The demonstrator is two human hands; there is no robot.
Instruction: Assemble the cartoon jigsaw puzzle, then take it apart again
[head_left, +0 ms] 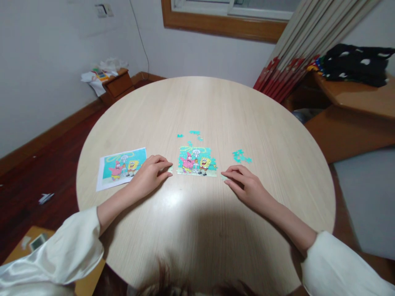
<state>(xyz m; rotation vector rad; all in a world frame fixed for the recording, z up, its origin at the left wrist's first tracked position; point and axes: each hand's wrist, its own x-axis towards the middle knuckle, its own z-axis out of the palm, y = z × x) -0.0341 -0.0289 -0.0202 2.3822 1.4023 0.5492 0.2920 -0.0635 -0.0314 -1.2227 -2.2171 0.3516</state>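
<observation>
Head view: the SpongeBob jigsaw puzzle [194, 161] lies mostly assembled on the round counter [197, 102], between the hands. The left hand [151, 172] narrowly pinches a whitish piece [170, 169]; the right hand [245, 186] seems to pinch a pale green piece [224, 177]. Fitting pieces appears in hand; the next move probably calls for matching knobs against the ragged right side. The reference print [111, 166] shows the same characters; no writing is legible.

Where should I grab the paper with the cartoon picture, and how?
Probably pinch the paper by its white left margin, coming from the left. It lies flat, so lift that thin edge gently. That side is uncovered, while the left hand hides its near right corner.
</observation>
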